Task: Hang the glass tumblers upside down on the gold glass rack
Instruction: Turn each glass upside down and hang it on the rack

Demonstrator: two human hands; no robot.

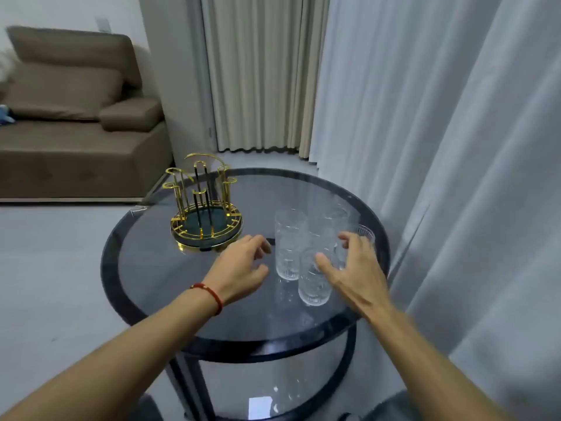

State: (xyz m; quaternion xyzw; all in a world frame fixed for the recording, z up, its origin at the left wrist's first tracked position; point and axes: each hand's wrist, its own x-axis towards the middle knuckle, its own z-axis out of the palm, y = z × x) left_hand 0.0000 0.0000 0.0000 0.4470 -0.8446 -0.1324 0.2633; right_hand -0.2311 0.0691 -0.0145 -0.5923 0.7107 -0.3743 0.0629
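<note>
A gold glass rack [206, 212] with curved prongs and a round dark base stands empty on the far left of a round glass table [170, 268]. Several clear textured tumblers stand upright in a cluster on the right: a tall one [290, 238], one nearest me [312, 287], one behind [326, 226], and one [365, 233] partly hidden by my right hand. My left hand [243, 265] hovers open just left of the tall tumbler. With fingers spread, my right hand [352, 268] reaches over the cluster and touches the nearest tumbler's side; no grasp is visible.
White curtains [425, 132] hang close along the table's right side. A brown sofa [76, 123] stands at the back left across a pale floor. Below the tabletop a lower glass shelf [273, 390] shows.
</note>
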